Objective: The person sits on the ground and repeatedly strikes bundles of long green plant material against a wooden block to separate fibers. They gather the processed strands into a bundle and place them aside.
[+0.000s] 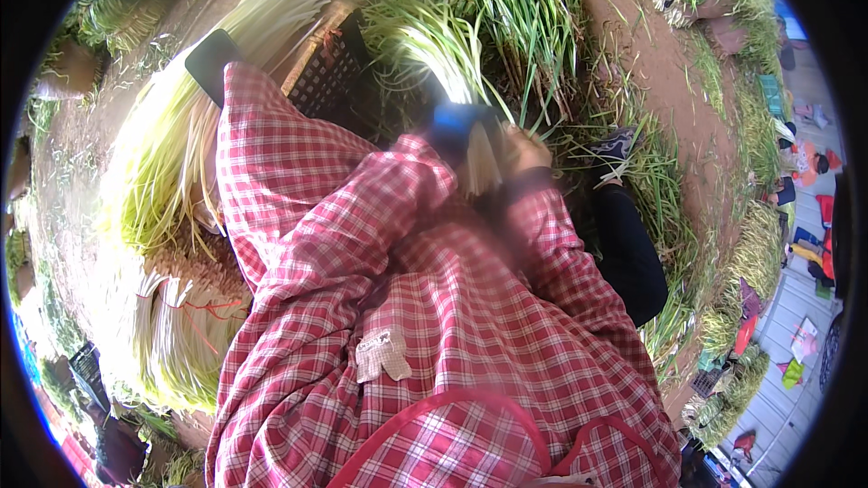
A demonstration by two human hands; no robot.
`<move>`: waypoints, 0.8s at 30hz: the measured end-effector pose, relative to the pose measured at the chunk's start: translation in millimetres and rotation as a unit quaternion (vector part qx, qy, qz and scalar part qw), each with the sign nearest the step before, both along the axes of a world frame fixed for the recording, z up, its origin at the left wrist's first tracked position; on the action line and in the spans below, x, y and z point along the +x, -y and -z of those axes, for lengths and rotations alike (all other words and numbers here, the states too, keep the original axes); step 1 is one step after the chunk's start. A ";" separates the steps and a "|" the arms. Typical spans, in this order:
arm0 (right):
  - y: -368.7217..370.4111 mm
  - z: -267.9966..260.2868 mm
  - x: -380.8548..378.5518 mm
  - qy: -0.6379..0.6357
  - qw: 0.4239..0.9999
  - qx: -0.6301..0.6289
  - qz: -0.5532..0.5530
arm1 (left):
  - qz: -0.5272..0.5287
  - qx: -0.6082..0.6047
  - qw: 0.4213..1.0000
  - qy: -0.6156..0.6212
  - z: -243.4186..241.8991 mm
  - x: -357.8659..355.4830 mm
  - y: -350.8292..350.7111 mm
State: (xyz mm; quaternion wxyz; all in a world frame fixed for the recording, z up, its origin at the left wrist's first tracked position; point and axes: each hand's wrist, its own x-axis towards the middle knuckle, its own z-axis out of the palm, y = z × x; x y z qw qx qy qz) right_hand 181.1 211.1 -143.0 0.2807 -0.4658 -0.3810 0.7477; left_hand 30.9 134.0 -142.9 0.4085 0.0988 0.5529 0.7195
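A bundle of long, pale leafy stalks (451,61), like garlic chives, lies in front of my lap with its green tips pointing away. My left hand (451,127), dark and blurred with a bright blue patch over it, is around the bundle's middle. White stalk ends (483,161) stick out on the near side of that hand. At the bundle's right side, the fingers of my right hand (527,148) pinch a thin green leaf (500,105). Blur hides part of the right palm and wrist. Red checked sleeves cover both arms.
Beyond lies a heap of green stalks (522,7). A dark plastic crate (332,68) stands beyond my left knee. Pale loose stalks (156,142) and tied bundles (180,339) lie at left. A dark shoe (614,146) rests among leaf scraps on the right.
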 end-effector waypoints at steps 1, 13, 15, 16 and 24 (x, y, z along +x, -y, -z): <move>-0.7 -11.1 3.8 -0.013 0.999 0.028 -0.037 | 0.001 -0.001 0.999 -0.050 -3.1 -6.7 0.4; -35.2 13.7 133.6 0.606 0.361 0.268 -0.656 | -0.144 0.057 0.986 0.067 -56.4 -61.9 6.2; -33.6 6.8 122.8 0.577 0.439 0.323 -0.608 | -0.100 0.030 0.992 0.071 -44.4 -53.5 3.3; -32.1 -2.2 109.2 0.523 0.547 0.392 -0.523 | -0.076 0.016 0.996 0.052 -35.4 -44.2 1.9; -61.0 -86.8 -15.6 -0.010 0.959 0.045 -0.279 | 0.028 0.041 0.989 0.138 -5.1 -6.1 -1.4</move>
